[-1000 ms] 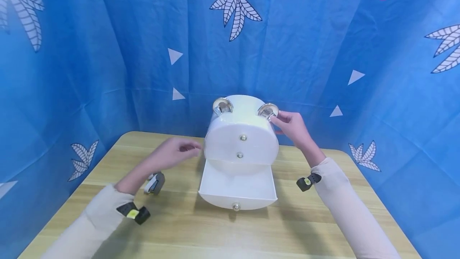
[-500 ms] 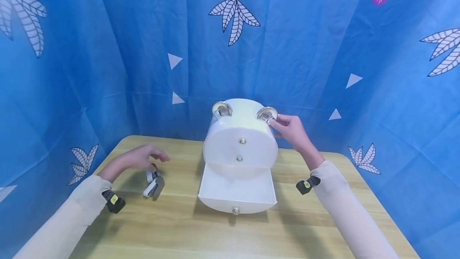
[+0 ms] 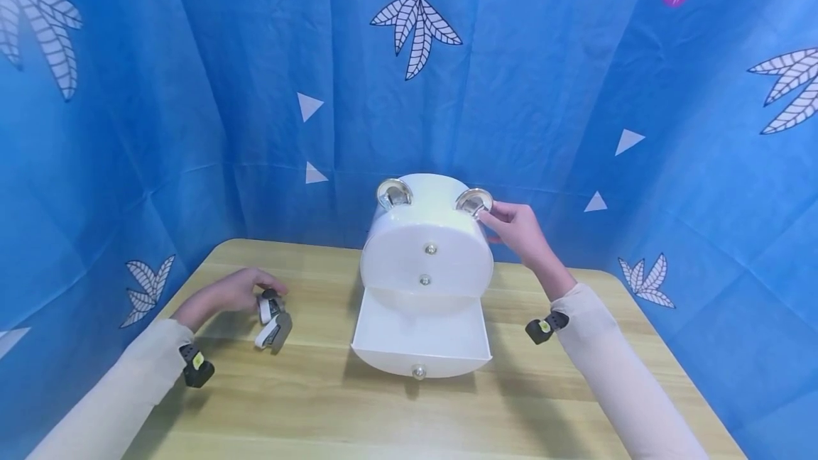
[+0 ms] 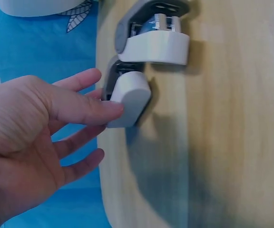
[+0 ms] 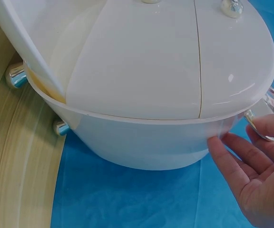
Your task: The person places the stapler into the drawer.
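Note:
Two small grey-and-white staplers lie close together on the left of the table. My left hand [image 3: 239, 289] is at the farther stapler [image 4: 132, 97], its thumb on the white part and fingers on the far side, pinching it. The nearer stapler [image 3: 275, 333] lies beside it, apart from the fingers. A white drawer box [image 3: 427, 254] with two shiny ears stands mid-table, its bottom drawer [image 3: 422, 332] pulled out with nothing visible inside. My right hand [image 3: 520, 233] pinches the right ear [image 3: 474, 201] between thumb and fingers; another fingertip [image 5: 214, 141] touches the box's side.
The wooden table [image 3: 307, 403] has rounded back corners. A blue patterned curtain [image 3: 268, 91] hangs close behind it and along both sides. The left ear [image 3: 394, 194] stands on top of the box, and round knobs mark the drawer fronts.
My left hand has moved left from beside the box, then down onto the farther stapler and taken hold of it. The right hand stays on the ear. The head view has tilted slightly.

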`<state>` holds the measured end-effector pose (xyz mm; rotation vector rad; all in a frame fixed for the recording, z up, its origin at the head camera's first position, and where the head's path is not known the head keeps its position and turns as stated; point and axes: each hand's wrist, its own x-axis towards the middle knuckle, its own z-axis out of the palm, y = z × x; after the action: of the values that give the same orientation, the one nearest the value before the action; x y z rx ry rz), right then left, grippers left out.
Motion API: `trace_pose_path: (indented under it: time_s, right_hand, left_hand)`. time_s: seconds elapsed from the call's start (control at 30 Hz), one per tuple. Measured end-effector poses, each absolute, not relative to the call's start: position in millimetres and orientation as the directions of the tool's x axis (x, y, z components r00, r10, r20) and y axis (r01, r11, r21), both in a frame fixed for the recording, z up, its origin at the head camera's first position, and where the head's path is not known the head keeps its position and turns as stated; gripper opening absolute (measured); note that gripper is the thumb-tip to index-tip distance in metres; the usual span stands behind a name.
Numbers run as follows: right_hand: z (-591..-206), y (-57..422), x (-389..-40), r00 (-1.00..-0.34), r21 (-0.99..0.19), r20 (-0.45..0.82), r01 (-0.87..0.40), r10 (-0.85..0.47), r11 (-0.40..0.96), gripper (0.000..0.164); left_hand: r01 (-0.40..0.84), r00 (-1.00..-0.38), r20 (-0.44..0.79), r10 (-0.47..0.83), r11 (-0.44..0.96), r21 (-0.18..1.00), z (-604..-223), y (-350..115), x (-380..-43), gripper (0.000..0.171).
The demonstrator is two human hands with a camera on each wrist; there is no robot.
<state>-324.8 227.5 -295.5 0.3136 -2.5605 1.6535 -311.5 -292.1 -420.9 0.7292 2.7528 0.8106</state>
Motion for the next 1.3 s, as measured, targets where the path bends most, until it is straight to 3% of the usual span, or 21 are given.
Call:
trace_pose_path:
  time_s: [0.33,0.57,0.87,1.3]
  right_hand:
    - [-295,227,-324,-0.975,-0.890,0.177,-0.217,-0.135,0.400,0.042]
    - [-296,227,-325,-0.976,-0.893,0.173,-0.212,-0.133,0.398,0.043]
    - [-298,227,-324,-0.974,-0.890,0.180,-0.222,-0.141,0.399,0.042]
    - [-297,227,-324,-0.975,-0.895,0.174,-0.217,-0.141,0.391,0.043]
  left_hand:
    - [0.367,-0.906,0.030,0.422,0.750,0.550,-437,-288,-315,0.045]
    - [0.277,-0.951,0.037,0.307,0.790,0.548,-441,-283,-316,0.049]
    - [0.235,-0.964,0.013,0.266,0.826,0.512,-441,-278,-318,0.043]
    - [0.333,-0.923,0.010,0.384,0.787,0.519,-378,-251,-320,0.043]
